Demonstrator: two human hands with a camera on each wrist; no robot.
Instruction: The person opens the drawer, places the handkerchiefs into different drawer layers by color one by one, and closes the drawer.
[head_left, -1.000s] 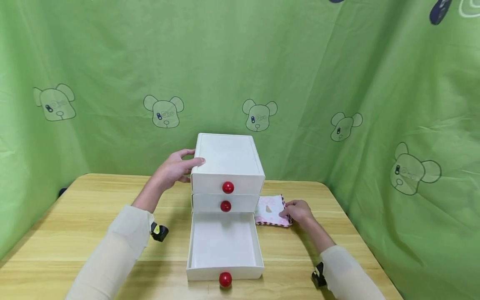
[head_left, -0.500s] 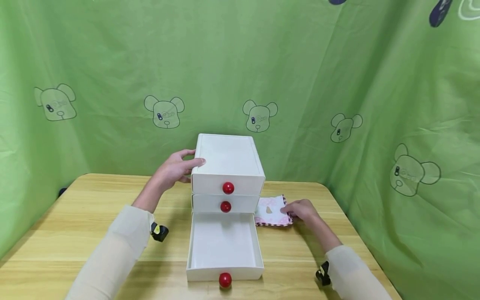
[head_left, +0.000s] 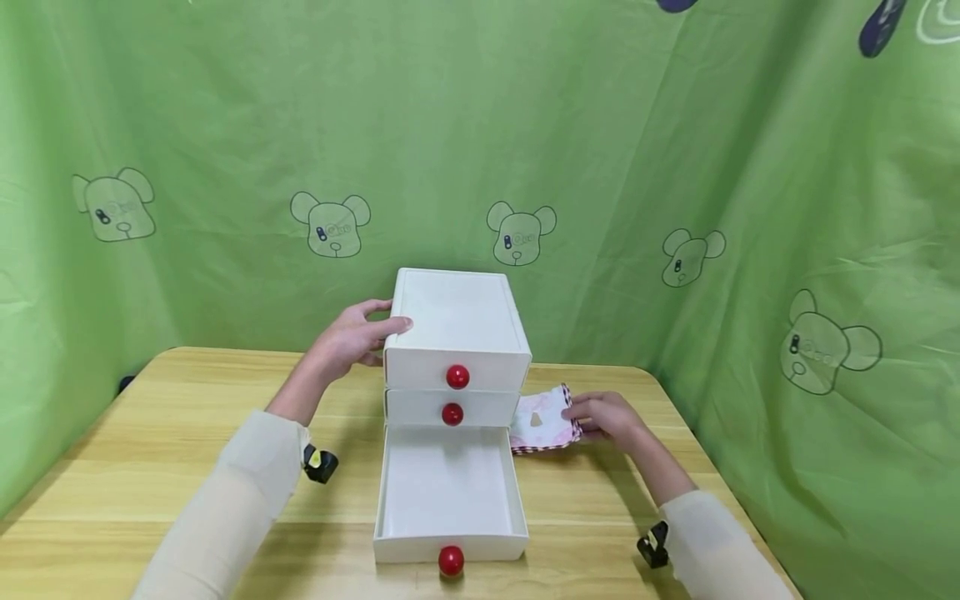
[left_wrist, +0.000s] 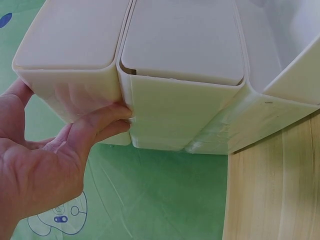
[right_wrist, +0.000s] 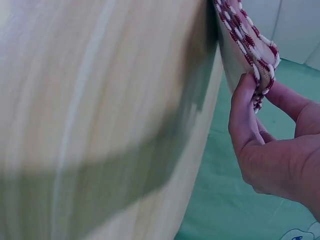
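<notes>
A white three-drawer cabinet (head_left: 457, 308) with red ball knobs stands at mid-table, its bottom drawer (head_left: 448, 483) pulled out and bare inside. My left hand (head_left: 352, 336) holds the top unit at its left side, thumb on the top and fingers against the side wall (left_wrist: 75, 92). Just right of the cabinet is a folded handkerchief (head_left: 542, 419), white and pink with a red-and-white trim (right_wrist: 250, 45). My right hand (head_left: 606, 417) pinches its right edge between thumb and fingers. That edge is raised off the table; the handkerchief's left part is hidden by the cabinet.
The wooden table (head_left: 202, 450) has rounded back corners. A green curtain (head_left: 420, 117) with bear-head prints hangs behind and along both sides. The open drawer juts toward the table's front, between my forearms.
My right hand has shifted slightly right and lifted the handkerchief's right edge, so the cloth now tilts. The left hand stays on the cabinet.
</notes>
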